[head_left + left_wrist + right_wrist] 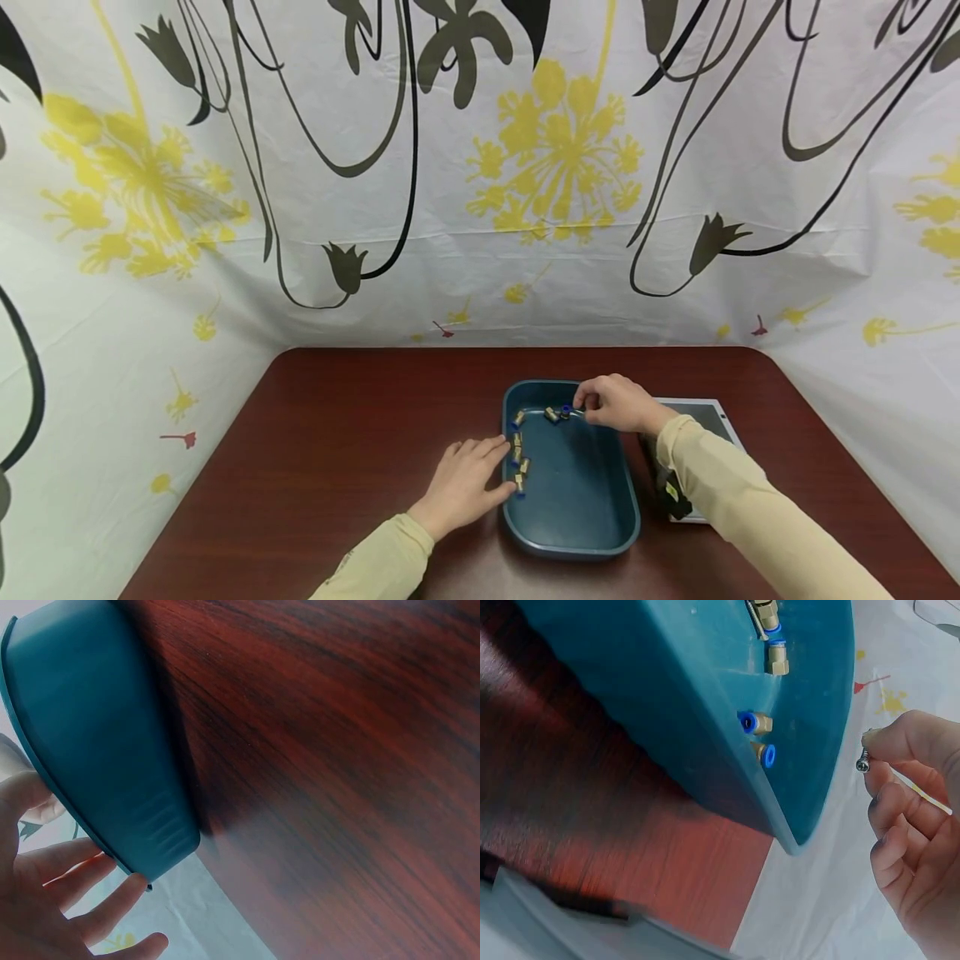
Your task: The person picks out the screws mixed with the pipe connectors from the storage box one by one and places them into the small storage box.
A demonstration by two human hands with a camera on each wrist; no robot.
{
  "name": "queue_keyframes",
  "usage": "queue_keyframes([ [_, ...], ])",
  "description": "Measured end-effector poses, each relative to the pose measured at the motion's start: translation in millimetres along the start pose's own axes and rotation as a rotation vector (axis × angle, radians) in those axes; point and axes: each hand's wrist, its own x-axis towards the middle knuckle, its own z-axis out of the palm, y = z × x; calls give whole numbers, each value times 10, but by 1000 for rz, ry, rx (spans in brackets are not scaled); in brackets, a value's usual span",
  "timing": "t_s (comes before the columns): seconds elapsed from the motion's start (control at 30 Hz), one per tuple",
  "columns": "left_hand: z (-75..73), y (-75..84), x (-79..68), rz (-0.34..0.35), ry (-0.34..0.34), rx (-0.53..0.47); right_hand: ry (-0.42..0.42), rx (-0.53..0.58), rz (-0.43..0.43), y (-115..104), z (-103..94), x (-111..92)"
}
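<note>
A blue-green plastic tray (577, 500) holds several brass push-in fittings with blue collars (519, 482). Most of them stand in a line along its left side, with others (552, 414) near the far end. My left hand (467, 482) rests on the tray's left rim, fingers extended; in the left wrist view its fingertips (135, 883) touch the rim. Over the tray's far right corner, my right hand (618, 403) pinches a small metal screw (863, 759) between thumb and forefinger. Another long thin metal piece (757, 620) lies beside the fittings inside the tray.
Right of the tray, partly hidden by my right forearm, lies a flat grey panel with a white edge (711, 410). A dark object with a yellow-green mark (671, 493) sits on it. The dark red wooden table (360, 433) ends at a patterned white curtain (450, 208).
</note>
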Motion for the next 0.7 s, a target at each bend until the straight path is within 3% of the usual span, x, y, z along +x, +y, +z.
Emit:
queue_keyframes([
  [0.7, -4, -14, -7, 27, 31, -2, 40, 0, 15, 173, -204, -287],
])
